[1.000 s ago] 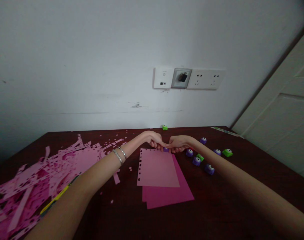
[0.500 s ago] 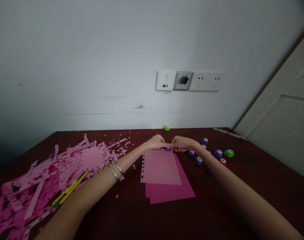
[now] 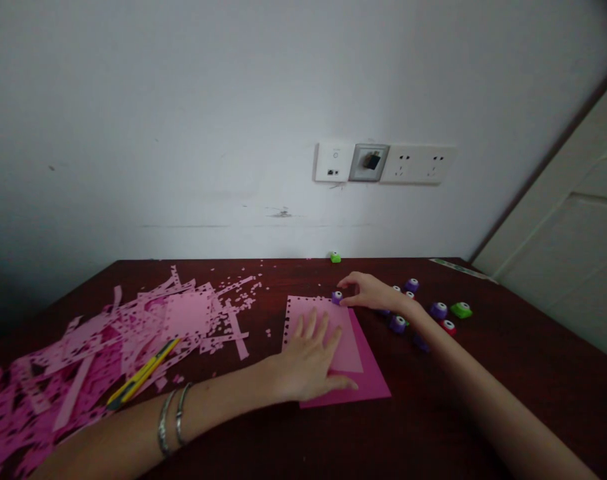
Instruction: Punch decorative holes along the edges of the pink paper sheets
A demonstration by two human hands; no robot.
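My left hand (image 3: 310,357) lies flat with fingers spread on a light pink sheet of paper (image 3: 348,350). That sheet has small holes along its left and far edges, and a darker pink sheet (image 3: 373,377) lies under it. A small purple craft punch (image 3: 337,298) with a white top sits at the light sheet's far edge. My right hand (image 3: 366,291) curls around the punch from the right, thumb on the near side and index finger on the far side.
Punched pink paper strips (image 3: 78,373) pile up at the left, with a yellow utility knife (image 3: 143,375) on them. Tiny paper cutouts (image 3: 240,300) are scattered beside the pile. Several purple, red and green punches (image 3: 438,310) stand at the right. A green punch (image 3: 336,257) sits near the wall.
My left hand has left the punch, moving nearer, and now lies spread on the paper. The right hand stays at the punch, its fingers less tightly bunched.
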